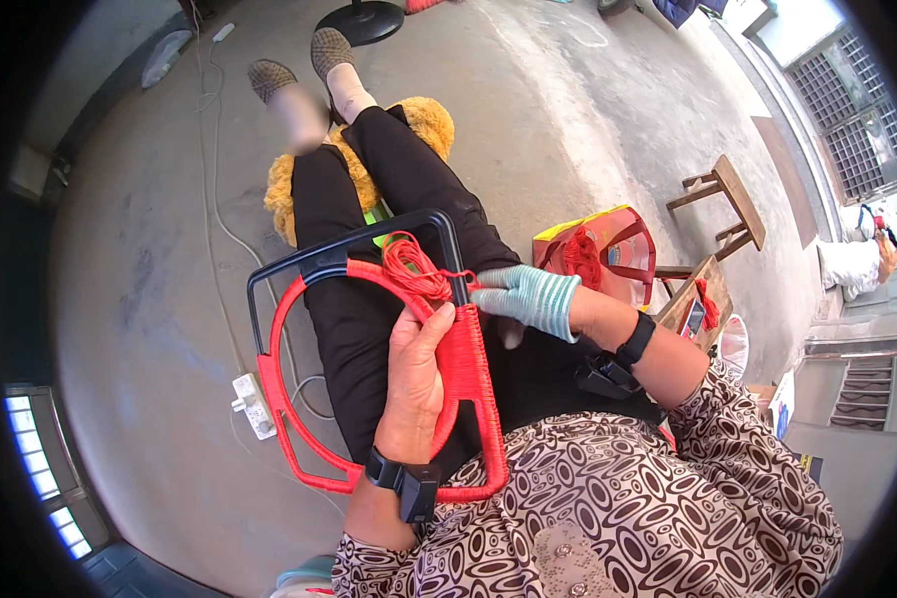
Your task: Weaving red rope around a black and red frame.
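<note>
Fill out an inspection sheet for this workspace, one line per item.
Surface: black-trousered lap beneath the work; grey floor below.
Job's things: black frame, largely wrapped in red; looped red cord at its upper part.
Clutter: red bag and wooden stool to the right; fluffy yellow item by the legs.
Hands: bare left hand grips the frame; gloved right hand at its right side, grip unclear.
Cables: white, on the floor at left, with a power strip.
Surroundings: barred window, upper right.
</note>
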Demonstrator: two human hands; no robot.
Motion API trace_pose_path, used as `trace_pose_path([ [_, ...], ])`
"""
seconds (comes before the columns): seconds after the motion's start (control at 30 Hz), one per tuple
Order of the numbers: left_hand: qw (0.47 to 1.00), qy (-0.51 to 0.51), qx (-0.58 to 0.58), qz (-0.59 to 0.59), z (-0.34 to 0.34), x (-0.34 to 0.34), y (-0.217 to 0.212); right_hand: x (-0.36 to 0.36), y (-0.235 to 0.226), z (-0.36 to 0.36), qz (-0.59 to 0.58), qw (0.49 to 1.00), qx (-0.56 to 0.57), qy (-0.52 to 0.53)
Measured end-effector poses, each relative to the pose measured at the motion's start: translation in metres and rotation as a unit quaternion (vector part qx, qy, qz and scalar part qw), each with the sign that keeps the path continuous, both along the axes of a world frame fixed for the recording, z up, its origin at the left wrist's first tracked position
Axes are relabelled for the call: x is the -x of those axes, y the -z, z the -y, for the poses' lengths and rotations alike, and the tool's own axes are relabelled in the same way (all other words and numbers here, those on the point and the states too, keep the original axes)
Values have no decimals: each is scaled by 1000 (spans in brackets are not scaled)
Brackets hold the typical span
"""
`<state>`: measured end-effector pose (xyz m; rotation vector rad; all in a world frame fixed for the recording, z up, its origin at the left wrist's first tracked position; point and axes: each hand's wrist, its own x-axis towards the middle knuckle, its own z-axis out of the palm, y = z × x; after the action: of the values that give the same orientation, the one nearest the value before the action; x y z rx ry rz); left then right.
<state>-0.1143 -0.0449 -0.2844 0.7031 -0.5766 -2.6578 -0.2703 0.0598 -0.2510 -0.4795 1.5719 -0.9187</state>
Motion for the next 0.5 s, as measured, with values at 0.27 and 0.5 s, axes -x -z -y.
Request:
trace_pose_path([
  [0.27, 999, 6, 34, 17, 0, 0, -4, 5, -7, 2, -183, 946, 86, 252],
  [0.5, 997, -5, 78, 29, -1, 0, -1, -9, -30, 4, -100, 983, 84, 131],
])
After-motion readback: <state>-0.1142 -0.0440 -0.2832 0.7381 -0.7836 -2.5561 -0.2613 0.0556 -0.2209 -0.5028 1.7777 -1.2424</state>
